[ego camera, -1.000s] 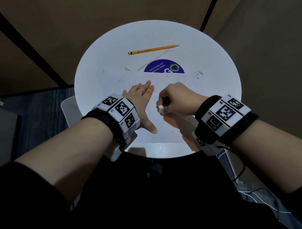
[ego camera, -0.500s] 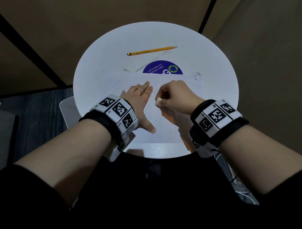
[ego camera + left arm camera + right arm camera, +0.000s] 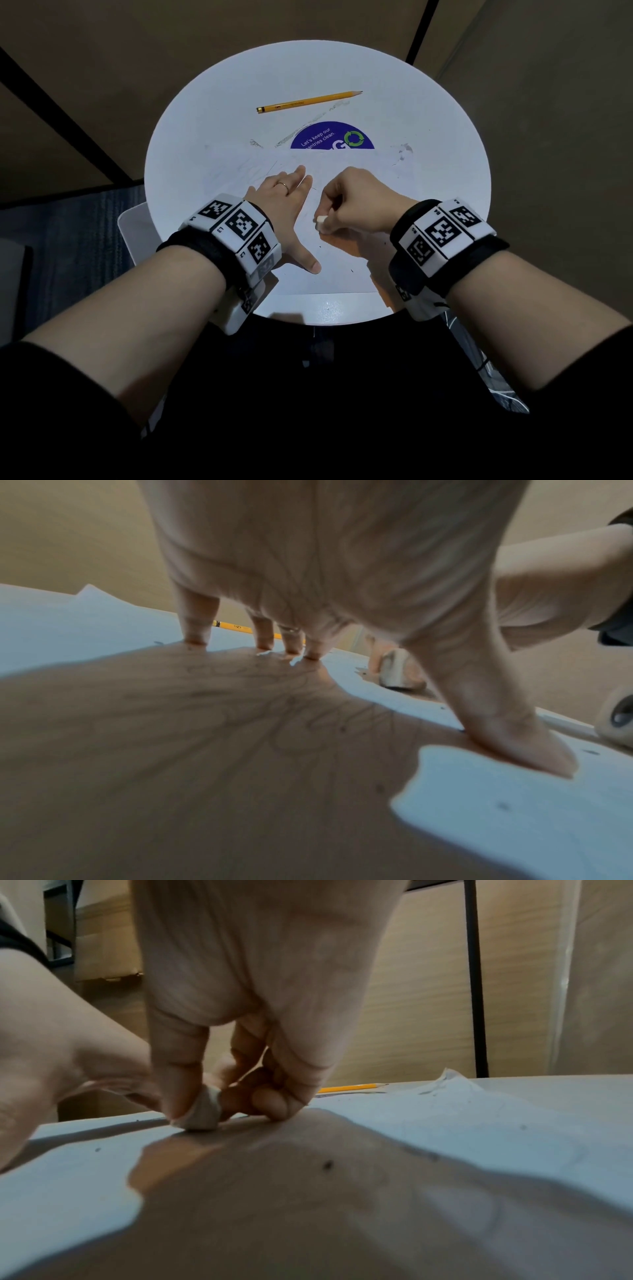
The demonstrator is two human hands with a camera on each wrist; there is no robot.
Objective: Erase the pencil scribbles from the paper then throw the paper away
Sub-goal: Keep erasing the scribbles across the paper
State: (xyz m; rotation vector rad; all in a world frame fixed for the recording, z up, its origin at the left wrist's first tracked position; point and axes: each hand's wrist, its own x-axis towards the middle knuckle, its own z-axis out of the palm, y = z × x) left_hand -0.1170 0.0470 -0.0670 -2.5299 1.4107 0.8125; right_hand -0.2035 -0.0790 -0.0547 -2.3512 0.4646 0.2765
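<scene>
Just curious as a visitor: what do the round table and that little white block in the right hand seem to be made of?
The table looks like smooth white laminate or painted board: it has a faint sheen near its front edge, though the core is hidden. The block, pinched by the right hand, looks like matte, soft rubber, an eraser with rounded, worn corners.

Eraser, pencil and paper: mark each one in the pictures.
eraser (image 3: 202, 1112): right wrist view, on the white block's rounded lower end, pinched by the right hand (image 3: 359, 205).
pencil (image 3: 308, 101): head view, mid-shaft of the yellow barrel.
paper (image 3: 342, 274): head view, bare near edge of the sheet.
</scene>
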